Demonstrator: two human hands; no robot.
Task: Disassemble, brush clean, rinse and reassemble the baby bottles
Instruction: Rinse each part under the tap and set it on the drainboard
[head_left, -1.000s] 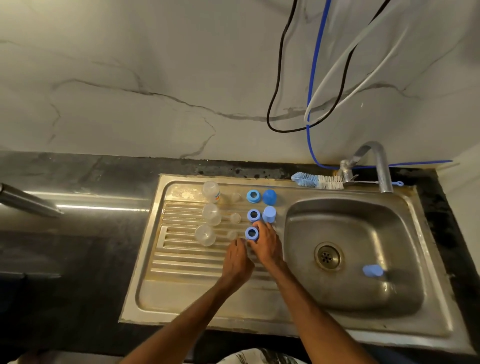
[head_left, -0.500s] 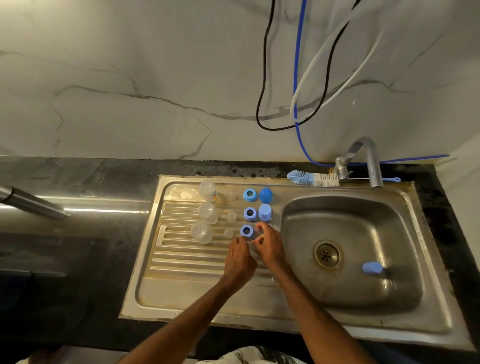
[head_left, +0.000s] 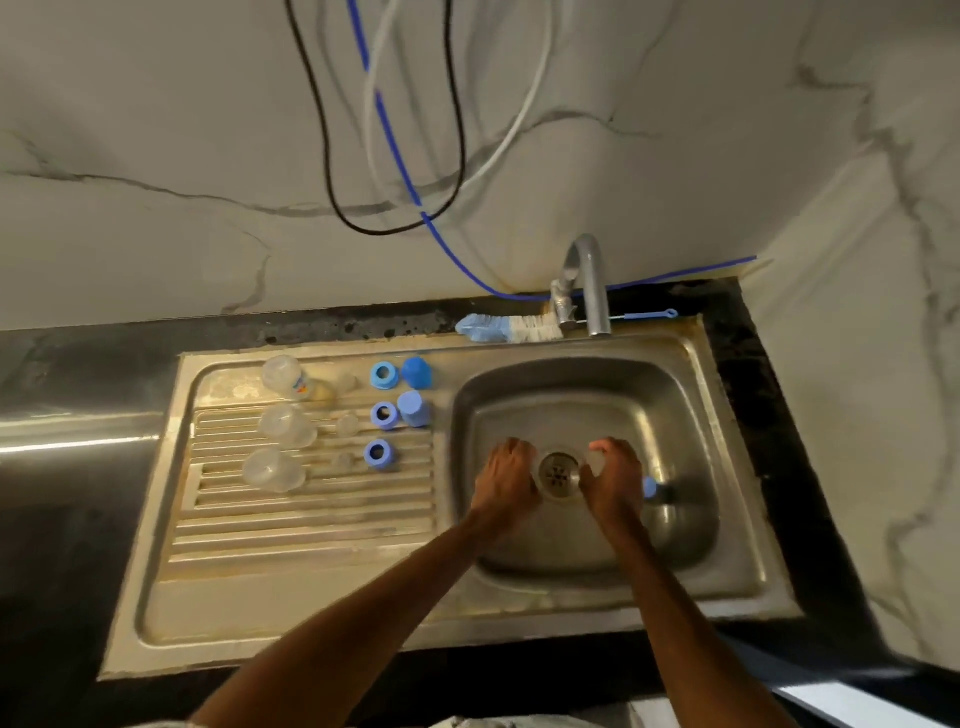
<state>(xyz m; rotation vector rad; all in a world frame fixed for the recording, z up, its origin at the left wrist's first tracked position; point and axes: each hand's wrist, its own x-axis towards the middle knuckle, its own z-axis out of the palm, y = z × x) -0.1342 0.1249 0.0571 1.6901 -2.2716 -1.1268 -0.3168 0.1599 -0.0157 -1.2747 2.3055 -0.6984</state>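
Held left hand (head_left: 506, 480) and right hand (head_left: 613, 480) low in the steel basin (head_left: 691, 415), on either side of the round, perforated drain (head_left: 557, 472), knuckles up, fingers of both curled inward toward it. Could not tell whether either gripped anything: made out only a pale blur at the right fingertips. Found one blue cap (head_left: 649, 487) on the basin floor just beside the right hand, mostly hidden behind it. Saw every other part well to the left of the fingers, set out in columns on the ribbed, stained drainboard (head_left: 311, 519). Counted three clear plastic bottles (head_left: 285, 426) farthest left, then three small, translucent, domed nipples (head_left: 347, 424). Counted next three blue rings (head_left: 384, 414) with dark round holes, and nearest the basin two smooth blue caps (head_left: 414, 409), the rear one darker and more rounded. Noted a brush (head_left: 509, 328) with blue and white bristles and a thin blue wire handle lying along the rear rim, behind the bent, dull metal tap (head_left: 589, 280). Noted marble-veined wall above, dark counter around.
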